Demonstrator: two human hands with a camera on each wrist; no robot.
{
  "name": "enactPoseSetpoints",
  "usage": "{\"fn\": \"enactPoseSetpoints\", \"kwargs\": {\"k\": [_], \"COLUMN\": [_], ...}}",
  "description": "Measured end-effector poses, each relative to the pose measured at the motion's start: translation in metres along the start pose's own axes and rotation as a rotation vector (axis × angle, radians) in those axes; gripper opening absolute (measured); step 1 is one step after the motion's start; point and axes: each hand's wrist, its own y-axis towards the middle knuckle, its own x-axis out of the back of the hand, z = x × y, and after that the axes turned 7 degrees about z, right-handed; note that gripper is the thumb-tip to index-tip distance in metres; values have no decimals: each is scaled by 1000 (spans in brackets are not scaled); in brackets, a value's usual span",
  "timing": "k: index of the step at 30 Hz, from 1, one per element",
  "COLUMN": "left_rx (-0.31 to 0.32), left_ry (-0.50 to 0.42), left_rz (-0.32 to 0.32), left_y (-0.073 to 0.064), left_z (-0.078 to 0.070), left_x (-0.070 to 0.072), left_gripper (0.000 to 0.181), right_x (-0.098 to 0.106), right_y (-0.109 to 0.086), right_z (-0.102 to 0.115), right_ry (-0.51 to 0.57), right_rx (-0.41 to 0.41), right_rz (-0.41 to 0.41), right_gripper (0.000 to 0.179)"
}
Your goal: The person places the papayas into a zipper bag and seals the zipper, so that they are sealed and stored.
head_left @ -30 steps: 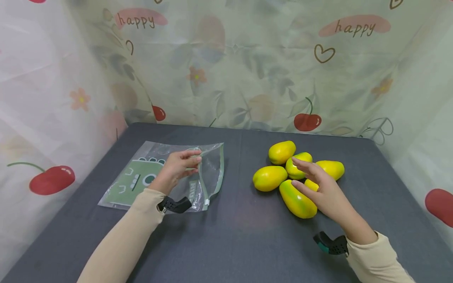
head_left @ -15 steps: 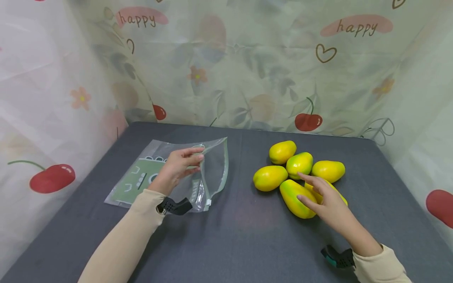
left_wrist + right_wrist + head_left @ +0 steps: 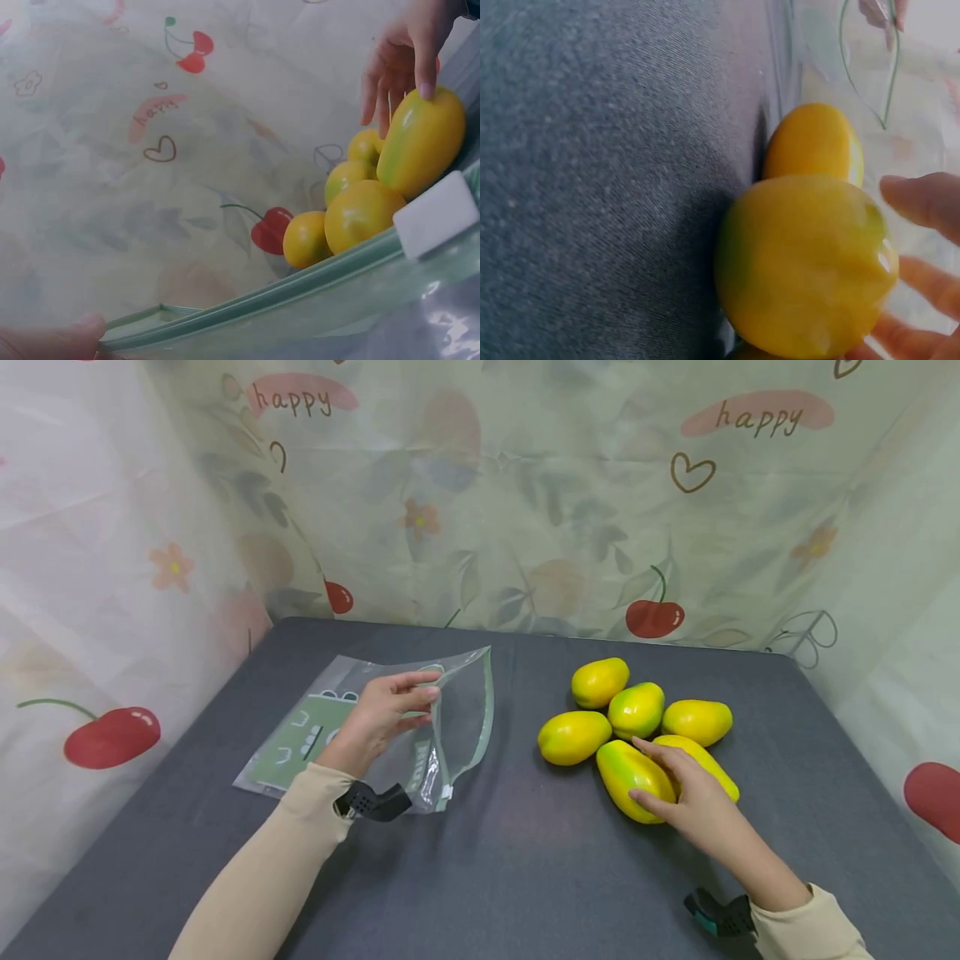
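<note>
The left hand (image 3: 386,718) pinches the clear bag (image 3: 420,768) by its rim; the right hand (image 3: 693,797), half spread, spans the nearest fruit (image 3: 628,777) on the surface (image 3: 525,877), not yet gripping. I'd cup its fat middle evenly; the neighbouring fruit (image 3: 708,762) crowds close.

Head view from above, facing forward and down across table (image 3: 487,885); left-wrist view low, looking over nearby bag (image 3: 300,289) toward yellow fruits (image 3: 424,142); right-wrist view closest to fruits (table turned sideways); both wrist views share fruits and bag.
</note>
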Motion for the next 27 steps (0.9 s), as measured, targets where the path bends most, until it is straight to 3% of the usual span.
{"fn": "enactPoseSetpoints", "kwargs": {"k": [7, 27], "left_rx": [1, -1], "left_ry": [14, 31], "left_rz": [7, 20], "left_y": [0, 1], "left_z": [1, 4], "left_x": [-1, 0], "left_gripper": [41, 42], "right_x": [-3, -9], "right_y": [-1, -1], "right_z": [4, 5], "right_ry": [-57, -121], "right_rx": [-45, -27], "right_rz": [14, -24], "right_gripper": [69, 74]}}
